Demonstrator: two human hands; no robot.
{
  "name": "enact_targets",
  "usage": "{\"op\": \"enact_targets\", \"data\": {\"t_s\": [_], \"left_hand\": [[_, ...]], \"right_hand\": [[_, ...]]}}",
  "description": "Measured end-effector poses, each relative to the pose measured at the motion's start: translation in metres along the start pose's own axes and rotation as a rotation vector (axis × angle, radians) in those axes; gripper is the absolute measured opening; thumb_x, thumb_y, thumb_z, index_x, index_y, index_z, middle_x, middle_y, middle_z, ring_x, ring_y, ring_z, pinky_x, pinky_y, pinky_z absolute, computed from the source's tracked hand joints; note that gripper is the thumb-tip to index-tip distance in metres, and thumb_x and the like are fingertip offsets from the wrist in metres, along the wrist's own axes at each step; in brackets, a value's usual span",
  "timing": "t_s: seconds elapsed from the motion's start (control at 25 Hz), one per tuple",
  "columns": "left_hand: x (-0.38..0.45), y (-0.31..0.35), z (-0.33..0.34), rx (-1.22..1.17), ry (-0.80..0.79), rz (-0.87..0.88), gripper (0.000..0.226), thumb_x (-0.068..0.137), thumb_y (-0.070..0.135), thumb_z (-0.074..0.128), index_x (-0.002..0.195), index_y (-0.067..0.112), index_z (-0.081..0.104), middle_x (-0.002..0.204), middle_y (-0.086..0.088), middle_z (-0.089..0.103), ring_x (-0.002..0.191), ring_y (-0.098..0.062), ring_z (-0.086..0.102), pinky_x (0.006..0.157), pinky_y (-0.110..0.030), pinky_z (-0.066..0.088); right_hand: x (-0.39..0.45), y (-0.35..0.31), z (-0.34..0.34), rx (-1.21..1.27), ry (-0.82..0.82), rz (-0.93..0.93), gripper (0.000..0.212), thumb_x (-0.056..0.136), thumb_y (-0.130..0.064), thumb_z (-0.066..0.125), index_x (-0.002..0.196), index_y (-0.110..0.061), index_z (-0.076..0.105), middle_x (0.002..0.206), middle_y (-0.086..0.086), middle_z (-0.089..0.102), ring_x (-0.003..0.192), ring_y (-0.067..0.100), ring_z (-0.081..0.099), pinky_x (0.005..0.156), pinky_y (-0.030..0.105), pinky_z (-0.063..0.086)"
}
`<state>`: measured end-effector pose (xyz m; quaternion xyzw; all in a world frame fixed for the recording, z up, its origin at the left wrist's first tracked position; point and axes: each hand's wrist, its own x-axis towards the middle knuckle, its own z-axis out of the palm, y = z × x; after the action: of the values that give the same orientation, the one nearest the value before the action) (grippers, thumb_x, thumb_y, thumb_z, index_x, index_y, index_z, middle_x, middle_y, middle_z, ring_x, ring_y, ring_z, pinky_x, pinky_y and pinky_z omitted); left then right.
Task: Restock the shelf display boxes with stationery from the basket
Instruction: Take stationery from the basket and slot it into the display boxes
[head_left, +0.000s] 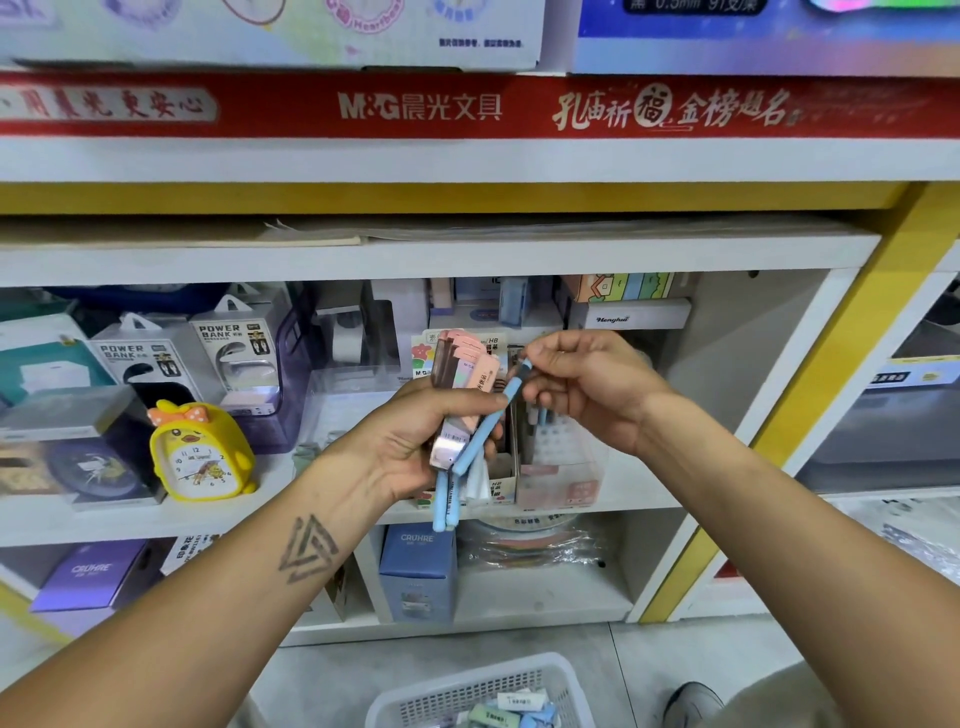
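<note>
My left hand (410, 441) grips a bundle of stationery: several pink slim packs (467, 384) fanned upward and a few light blue pens (445, 501) hanging below the palm. My right hand (582, 384) pinches the top end of one blue pen (488, 423) that slants up out of the bundle. Both hands are in front of the middle shelf, just above the open display boxes (561, 480). The white basket (550, 675) sits on the floor below, with small pastel boxes in it.
A yellow duck clock (200, 452) and power bank boxes (234, 353) stand at the left of the shelf. Blue and purple boxes (418, 566) fill the lower shelf. A yellow-edged shelf post (810, 395) runs down the right. A shoe (693, 701) shows by the basket.
</note>
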<state>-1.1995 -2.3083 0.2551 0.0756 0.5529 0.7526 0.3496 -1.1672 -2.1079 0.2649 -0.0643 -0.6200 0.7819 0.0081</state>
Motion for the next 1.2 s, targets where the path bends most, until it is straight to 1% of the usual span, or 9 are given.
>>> {"op": "enact_targets", "data": {"t_s": [0.12,0.16,0.24,0.36,0.44,0.56,0.72,0.92,1.2], "left_hand": [[0.002,0.0,-0.003,-0.033,0.033,-0.019,0.019,0.065,-0.006,0.075,0.083,-0.002,0.072,0.077,-0.019,0.066,0.06,-0.024,0.063,0.052,-0.031,0.053],[0.003,-0.001,-0.003,-0.027,0.042,-0.021,0.016,0.066,-0.009,0.072,0.08,-0.002,0.07,0.075,-0.02,0.065,0.06,-0.024,0.062,0.051,-0.031,0.053],[0.004,-0.003,-0.003,-0.005,0.054,-0.035,0.012,0.072,-0.012,0.067,0.079,-0.003,0.068,0.075,-0.02,0.064,0.06,-0.024,0.062,0.052,-0.031,0.053],[0.006,-0.005,-0.001,-0.005,0.055,-0.054,0.015,0.076,-0.012,0.063,0.073,0.0,0.071,0.075,-0.02,0.063,0.061,-0.024,0.061,0.052,-0.031,0.053],[0.007,-0.006,0.0,-0.014,0.055,-0.063,0.019,0.077,-0.011,0.061,0.069,0.001,0.073,0.076,-0.02,0.064,0.062,-0.024,0.062,0.052,-0.03,0.054],[0.008,-0.006,0.001,-0.025,0.048,-0.075,0.022,0.078,-0.011,0.059,0.068,0.002,0.073,0.076,-0.019,0.064,0.063,-0.024,0.062,0.053,-0.03,0.054],[0.007,-0.006,0.001,-0.03,0.057,-0.077,0.016,0.077,-0.012,0.059,0.074,-0.001,0.069,0.076,-0.02,0.063,0.061,-0.024,0.061,0.052,-0.03,0.053],[0.005,-0.005,0.001,-0.011,0.045,-0.071,0.018,0.078,-0.012,0.06,0.07,0.0,0.07,0.075,-0.02,0.063,0.061,-0.024,0.06,0.053,-0.031,0.054],[0.003,-0.007,0.004,-0.022,0.012,-0.062,0.014,0.077,-0.014,0.059,0.08,-0.002,0.065,0.077,-0.021,0.061,0.06,-0.025,0.061,0.052,-0.031,0.053]], "right_hand": [[0.004,-0.007,-0.016,-0.006,0.243,-0.155,0.009,0.097,0.001,0.057,0.099,0.005,0.065,0.076,0.016,0.07,0.057,0.019,0.06,0.052,0.023,0.053],[0.005,-0.01,-0.022,-0.104,0.318,-0.228,0.009,0.097,0.002,0.056,0.097,0.002,0.066,0.071,0.013,0.069,0.054,0.018,0.059,0.052,0.025,0.052],[0.008,-0.012,-0.032,-0.449,0.43,-0.39,0.011,0.096,-0.001,0.058,0.091,-0.004,0.067,0.066,0.007,0.068,0.053,0.018,0.06,0.055,0.034,0.054],[0.011,-0.007,-0.039,-0.946,0.434,-0.51,0.009,0.096,-0.013,0.059,0.093,-0.011,0.068,0.075,0.005,0.069,0.07,0.023,0.067,0.073,0.044,0.059],[0.01,0.002,-0.038,-1.088,0.378,-0.495,0.008,0.098,-0.018,0.058,0.097,-0.016,0.066,0.079,0.0,0.07,0.073,0.015,0.07,0.076,0.041,0.06],[0.009,0.012,-0.035,-1.141,0.323,-0.491,0.011,0.101,-0.021,0.055,0.105,-0.015,0.064,0.084,0.002,0.071,0.073,0.011,0.071,0.073,0.042,0.061],[0.008,0.015,-0.031,-1.216,0.269,-0.532,0.012,0.102,-0.018,0.053,0.103,-0.009,0.062,0.082,0.009,0.07,0.076,0.026,0.069,0.071,0.047,0.058],[0.006,0.014,-0.034,-1.2,0.3,-0.52,0.011,0.103,-0.018,0.052,0.1,-0.012,0.061,0.08,0.003,0.069,0.072,0.013,0.071,0.069,0.043,0.06],[0.011,0.017,-0.036,-1.176,0.325,-0.527,0.009,0.102,-0.017,0.054,0.098,-0.014,0.061,0.074,0.0,0.069,0.07,0.011,0.07,0.07,0.041,0.059]]}}
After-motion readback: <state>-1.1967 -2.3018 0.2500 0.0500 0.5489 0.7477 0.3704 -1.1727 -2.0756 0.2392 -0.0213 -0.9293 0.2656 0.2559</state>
